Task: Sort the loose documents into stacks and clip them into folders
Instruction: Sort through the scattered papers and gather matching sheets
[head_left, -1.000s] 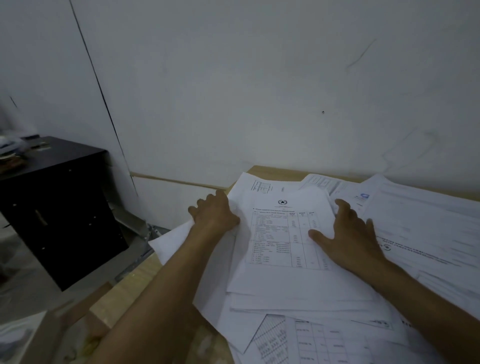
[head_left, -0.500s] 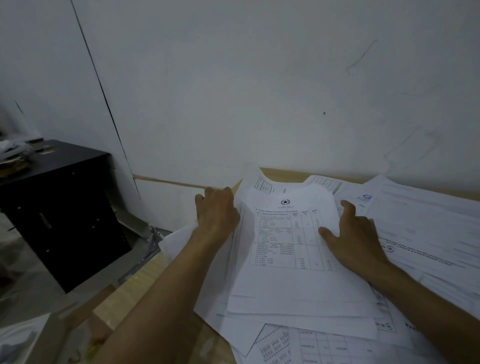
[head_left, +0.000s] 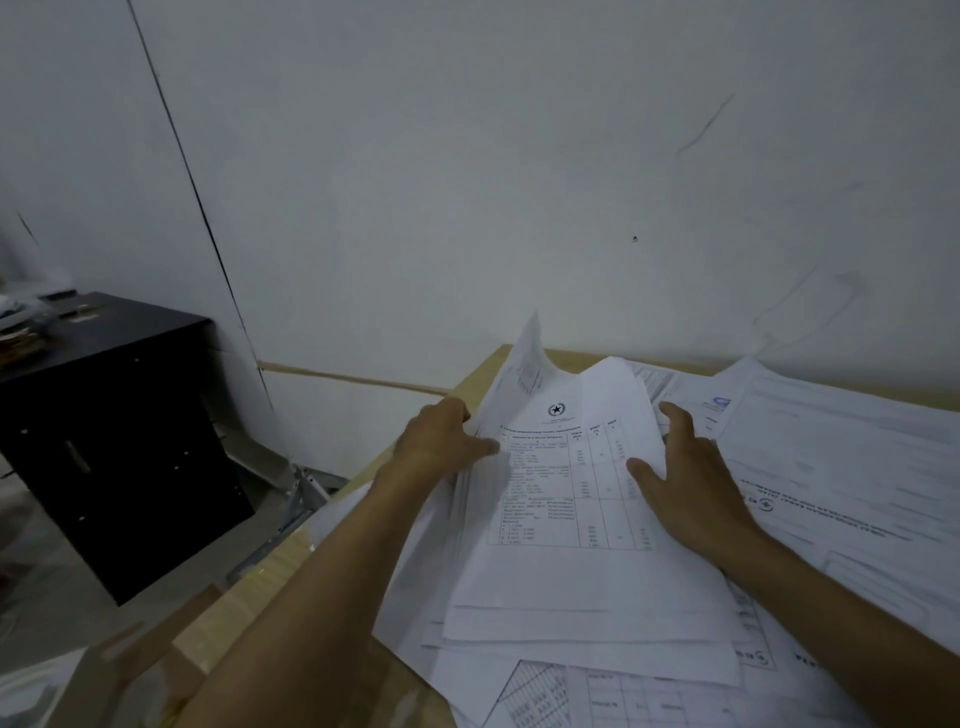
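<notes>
1. Your left hand (head_left: 436, 441): fingers curled round the left edge of the stack of documents (head_left: 566, 519), thumb lying on the top page and the other fingers tucked behind the raised sheets, which it grips.
2. Your right hand (head_left: 685, 483): fingers spread and nearly straight, palm down on the right side of the same stack, thumb resting on the printed table and fingertips reaching past the right edge. It presses the paper and clasps nothing.
3. Stack of documents: several white sheets, roughly squared, between your two hands. The top page carries a star emblem and a ruled table. The far end is lifted and bowed, and one sheet behind it stands up toward the wall (head_left: 519, 182).
4. Loose papers (head_left: 841, 467): spread under and to the right of the stack, overlapping at different angles; more printed sheets lie along the near edge.
5. Wooden table (head_left: 291, 561): bears all the paper and butts against the wall.
6. Black cabinet (head_left: 109, 441): left of the table, well apart from it, with blurred items on top.
</notes>
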